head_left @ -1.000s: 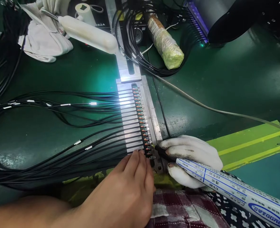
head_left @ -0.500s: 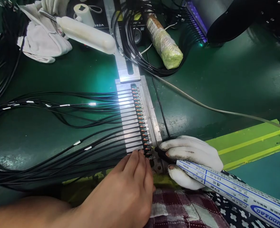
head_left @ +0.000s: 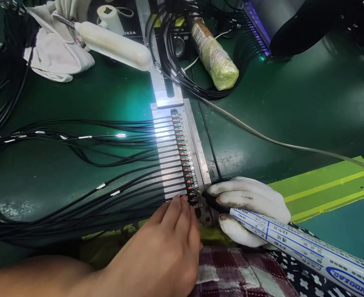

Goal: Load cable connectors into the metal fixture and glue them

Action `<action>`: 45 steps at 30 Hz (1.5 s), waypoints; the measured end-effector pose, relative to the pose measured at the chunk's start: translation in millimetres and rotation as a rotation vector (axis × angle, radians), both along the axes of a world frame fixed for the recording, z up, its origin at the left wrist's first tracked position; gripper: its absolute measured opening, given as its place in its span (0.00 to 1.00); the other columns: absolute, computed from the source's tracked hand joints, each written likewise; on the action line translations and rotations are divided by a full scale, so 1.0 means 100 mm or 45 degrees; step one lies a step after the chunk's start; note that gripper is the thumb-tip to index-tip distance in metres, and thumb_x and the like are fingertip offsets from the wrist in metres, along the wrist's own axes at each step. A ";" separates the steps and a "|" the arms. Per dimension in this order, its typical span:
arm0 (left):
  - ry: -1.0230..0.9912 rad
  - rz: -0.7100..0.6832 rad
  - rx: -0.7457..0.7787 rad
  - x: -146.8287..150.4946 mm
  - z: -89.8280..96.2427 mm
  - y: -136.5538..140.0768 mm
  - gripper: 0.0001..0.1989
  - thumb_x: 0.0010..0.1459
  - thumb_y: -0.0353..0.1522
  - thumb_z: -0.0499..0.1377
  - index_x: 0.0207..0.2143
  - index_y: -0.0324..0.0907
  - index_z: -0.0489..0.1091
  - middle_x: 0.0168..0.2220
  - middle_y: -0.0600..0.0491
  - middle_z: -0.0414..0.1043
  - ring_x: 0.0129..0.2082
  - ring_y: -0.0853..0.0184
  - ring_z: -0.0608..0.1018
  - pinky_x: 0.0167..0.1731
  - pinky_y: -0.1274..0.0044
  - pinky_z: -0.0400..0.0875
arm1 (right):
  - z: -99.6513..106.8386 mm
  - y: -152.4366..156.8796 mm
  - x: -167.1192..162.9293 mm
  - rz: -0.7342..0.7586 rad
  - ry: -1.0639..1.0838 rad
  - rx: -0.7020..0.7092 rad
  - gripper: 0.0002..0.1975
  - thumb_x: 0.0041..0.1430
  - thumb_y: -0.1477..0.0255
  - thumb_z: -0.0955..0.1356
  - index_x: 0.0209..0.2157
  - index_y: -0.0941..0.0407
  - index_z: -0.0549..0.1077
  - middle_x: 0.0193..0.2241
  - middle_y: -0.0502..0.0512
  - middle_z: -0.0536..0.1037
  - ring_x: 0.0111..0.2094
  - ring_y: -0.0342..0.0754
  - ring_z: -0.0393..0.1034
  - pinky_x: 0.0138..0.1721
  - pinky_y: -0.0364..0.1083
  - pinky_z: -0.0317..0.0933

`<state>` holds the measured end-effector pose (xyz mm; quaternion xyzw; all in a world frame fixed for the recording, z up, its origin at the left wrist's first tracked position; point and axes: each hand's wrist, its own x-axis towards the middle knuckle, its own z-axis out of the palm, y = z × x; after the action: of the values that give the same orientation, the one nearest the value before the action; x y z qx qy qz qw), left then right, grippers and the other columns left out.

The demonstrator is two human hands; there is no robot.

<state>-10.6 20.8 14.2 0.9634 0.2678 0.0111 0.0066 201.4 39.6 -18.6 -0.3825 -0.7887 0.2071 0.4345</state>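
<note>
My bare left hand rests at the lower end of a metal fixture, fingers pressed together. Whatever the fingertips pinch there is hidden. In its white glove, my right hand grips a white glue tube with blue print and a black nozzle end. The tube's tip sits at the lowest connectors, close to my left fingertips. Black cables run from the left into the fixture's slots. Their small metal-and-orange connector ends stand in a row along its right part, under bright light.
A white-handled tool and white gloves lie at the back left. Behind the fixture are a wrapped green-ended bundle and coiled cables. A purple-lit device stands back right. A thin hose crosses the green mat.
Both hands stay almost where they were, the glue tube's tip still at the lower connectors. The whole view has shifted very slightly.
</note>
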 end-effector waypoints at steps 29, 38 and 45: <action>0.044 0.051 -0.123 -0.22 0.09 0.06 0.19 0.66 0.35 0.47 0.50 0.45 0.74 0.54 0.51 0.74 0.56 0.59 0.73 0.53 0.67 0.63 | -0.03 0.03 0.00 0.001 0.027 -0.037 0.07 0.53 0.75 0.70 0.36 0.59 0.74 0.36 0.58 0.82 0.37 0.49 0.79 0.37 0.47 0.74; -0.027 0.026 -0.129 -0.32 0.10 0.08 0.19 0.66 0.40 0.48 0.50 0.47 0.74 0.54 0.51 0.74 0.56 0.59 0.71 0.54 0.67 0.58 | 0.03 0.03 0.01 0.010 0.001 -0.012 0.05 0.54 0.75 0.69 0.35 0.58 0.74 0.33 0.58 0.82 0.33 0.50 0.79 0.32 0.46 0.75; -0.024 -0.021 -0.150 -0.36 0.06 0.13 0.18 0.66 0.41 0.49 0.51 0.49 0.73 0.55 0.52 0.74 0.57 0.60 0.70 0.54 0.68 0.57 | 0.02 0.03 0.00 0.009 0.021 -0.018 0.06 0.53 0.75 0.69 0.35 0.58 0.74 0.33 0.58 0.82 0.33 0.50 0.79 0.32 0.46 0.75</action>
<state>-46.5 33.6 20.2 0.9633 0.2601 0.0045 0.0661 201.5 42.8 -17.0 -0.3810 -0.7850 0.2174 0.4375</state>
